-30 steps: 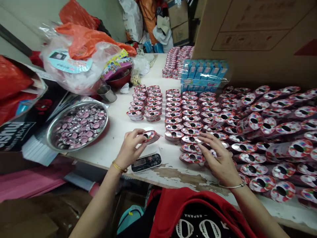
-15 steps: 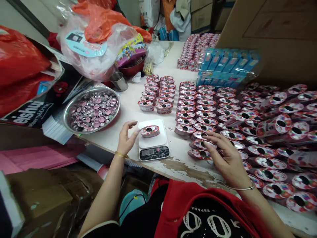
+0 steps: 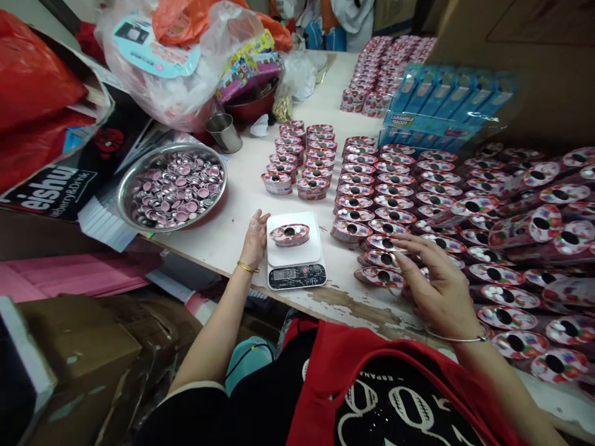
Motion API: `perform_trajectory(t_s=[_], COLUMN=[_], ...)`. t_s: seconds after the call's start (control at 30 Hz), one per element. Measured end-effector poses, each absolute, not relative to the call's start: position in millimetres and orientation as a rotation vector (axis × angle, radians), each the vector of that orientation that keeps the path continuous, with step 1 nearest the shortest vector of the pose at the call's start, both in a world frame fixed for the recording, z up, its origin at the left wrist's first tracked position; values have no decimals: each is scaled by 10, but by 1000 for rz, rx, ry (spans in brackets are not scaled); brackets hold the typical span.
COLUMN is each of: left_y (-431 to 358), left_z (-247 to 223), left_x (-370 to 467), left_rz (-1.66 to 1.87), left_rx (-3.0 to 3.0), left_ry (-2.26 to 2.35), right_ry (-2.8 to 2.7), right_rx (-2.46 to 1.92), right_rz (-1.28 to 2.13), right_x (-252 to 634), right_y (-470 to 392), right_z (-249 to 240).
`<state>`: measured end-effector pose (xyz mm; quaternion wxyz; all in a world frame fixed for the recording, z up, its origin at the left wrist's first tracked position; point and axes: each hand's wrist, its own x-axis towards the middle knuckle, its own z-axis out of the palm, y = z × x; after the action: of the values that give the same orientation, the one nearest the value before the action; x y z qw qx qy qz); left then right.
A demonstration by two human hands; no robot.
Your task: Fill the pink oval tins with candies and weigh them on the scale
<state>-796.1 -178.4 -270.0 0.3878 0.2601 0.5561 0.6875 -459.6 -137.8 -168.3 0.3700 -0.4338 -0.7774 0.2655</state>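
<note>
A small oval container [image 3: 289, 235] printed in red and white, with a dark round hole in its top, sits on the white kitchen scale [image 3: 275, 253]. Digits show on the scale's display, too small to read surely. My left hand [image 3: 254, 241] rests beside the scale's left edge, fingers stretched out and holding nothing. Over the near rows of similar containers [image 3: 352, 230], my right hand [image 3: 439, 288] hovers with fingers extended and thumb apart. Its fingertips are close to some containers, but I cannot tell whether they touch. Some containers hold white round pieces.
A steel bowl [image 3: 121, 204] full of small pink-lined caps stands left, with a metal cup [image 3: 224, 132] behind it. Blue packets [image 3: 446, 105] in clear wrap lie behind the rows. Plastic bags [image 3: 153, 56] fill the back left. A cardboard box [image 3: 520, 68] rises at back right.
The scale display has gone from a zero-like reading to other digits. My left hand has drawn its fingers nearer together beside the scale. The view has shifted slightly; my right hand stays over the rows.
</note>
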Motion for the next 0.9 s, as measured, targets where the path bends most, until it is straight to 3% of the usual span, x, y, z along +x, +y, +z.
perform_trajectory(t_s=[0.33, 0.5, 0.67, 0.77, 0.9], left_y=[-1882, -2057, -2014, -1963, -2110], left_z=[-2686, -2330, -1994, -1976, -1971], left_x=[-7630, -7652, -7406, -7367, -7527], left_rz=[1566, 1366, 933, 766, 881], left_rx=[880, 1751, 2454, 2533, 2410], left_ry=[1476, 1864, 1701, 1685, 1718], right_ry=[-2011, -2129, -2223, -2227, -2130], right_rx=[-1101, -990, -847, -817, -952], right_rz=[706, 674, 679, 684, 639], right_x=[-4561, -4718, -4962, -4955, -4616], right_y=[-1423, -1460, -1482, -1475, -1398], right_z=[-1689, -1692, -1712, -1738, -1733])
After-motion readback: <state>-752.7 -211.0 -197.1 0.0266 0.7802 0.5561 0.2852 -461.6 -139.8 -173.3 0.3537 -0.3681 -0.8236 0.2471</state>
